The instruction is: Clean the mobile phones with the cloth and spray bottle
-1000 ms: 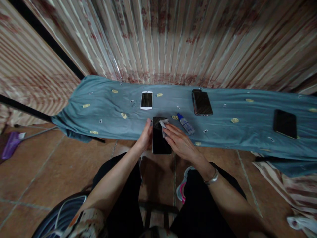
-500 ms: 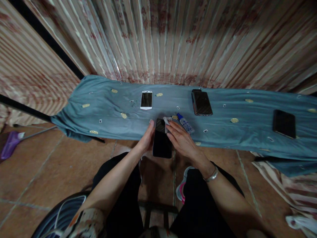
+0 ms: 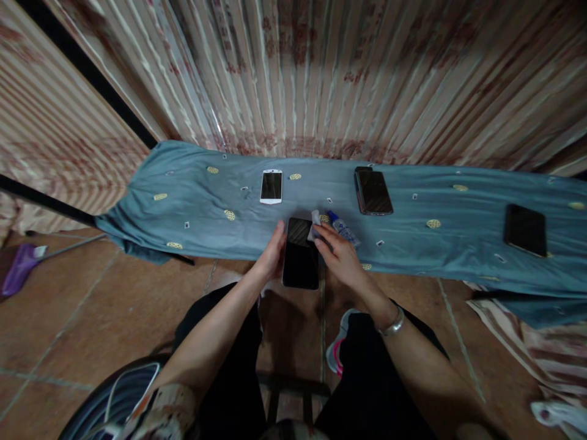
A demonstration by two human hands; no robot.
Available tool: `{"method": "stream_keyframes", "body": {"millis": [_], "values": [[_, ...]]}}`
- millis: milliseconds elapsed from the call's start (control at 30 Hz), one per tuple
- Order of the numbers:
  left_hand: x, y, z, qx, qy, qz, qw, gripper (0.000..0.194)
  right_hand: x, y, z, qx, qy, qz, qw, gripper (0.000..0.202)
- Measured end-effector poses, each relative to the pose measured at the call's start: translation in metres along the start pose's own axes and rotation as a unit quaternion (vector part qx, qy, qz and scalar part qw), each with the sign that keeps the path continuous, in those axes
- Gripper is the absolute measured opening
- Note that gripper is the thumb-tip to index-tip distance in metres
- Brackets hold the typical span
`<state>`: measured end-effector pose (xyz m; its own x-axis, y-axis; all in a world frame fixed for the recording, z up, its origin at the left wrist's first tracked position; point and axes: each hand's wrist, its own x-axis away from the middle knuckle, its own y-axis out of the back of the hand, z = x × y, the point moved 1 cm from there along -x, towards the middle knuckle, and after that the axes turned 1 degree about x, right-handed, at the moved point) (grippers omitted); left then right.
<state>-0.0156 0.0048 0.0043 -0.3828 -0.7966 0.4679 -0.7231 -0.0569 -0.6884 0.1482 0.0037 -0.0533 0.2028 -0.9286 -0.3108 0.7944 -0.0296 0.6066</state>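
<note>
A black smartphone (image 3: 300,260) is gripped along its left edge by my left hand (image 3: 273,252), screen up, over the front edge of the cloth-covered surface. My right hand (image 3: 342,256) is closed on a small pale wipe (image 3: 314,225) at the phone's upper right edge. Just beyond my right fingers lies a clear bottle with a blue cap (image 3: 343,228), on its side. Farther back on the cloth rests a white smartphone (image 3: 271,186) with a dark screen.
The blue-green cloth (image 3: 206,201) also bears a pair of stacked dark phones (image 3: 375,190) and another black phone (image 3: 525,230) at right. Behind hangs a striped curtain (image 3: 293,73). A purple dustpan-like object (image 3: 19,267) is on the tiled floor at left.
My right hand has drawn slightly right with the wipe, from on the upper screen to the phone's right edge, its fingers now more bunched. The left hand keeps its hold.
</note>
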Motion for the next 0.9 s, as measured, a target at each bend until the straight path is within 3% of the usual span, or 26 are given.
{"method": "stream_keyframes", "body": {"millis": [300,567,900], "values": [[-0.016,0.018,0.002,-0.01,-0.048,0.037,0.998,0.071,0.001,0.001,0.006,-0.037,-0.001,0.003,0.999,0.039],[-0.022,0.014,-0.008,-0.007,-0.092,-0.01,0.996,0.071,0.003,0.006,0.013,-0.082,-0.016,0.011,0.996,0.034],[-0.026,0.007,-0.015,0.013,-0.153,-0.046,0.987,0.073,0.008,0.013,0.012,-0.125,-0.094,-0.001,0.988,0.031]]}}
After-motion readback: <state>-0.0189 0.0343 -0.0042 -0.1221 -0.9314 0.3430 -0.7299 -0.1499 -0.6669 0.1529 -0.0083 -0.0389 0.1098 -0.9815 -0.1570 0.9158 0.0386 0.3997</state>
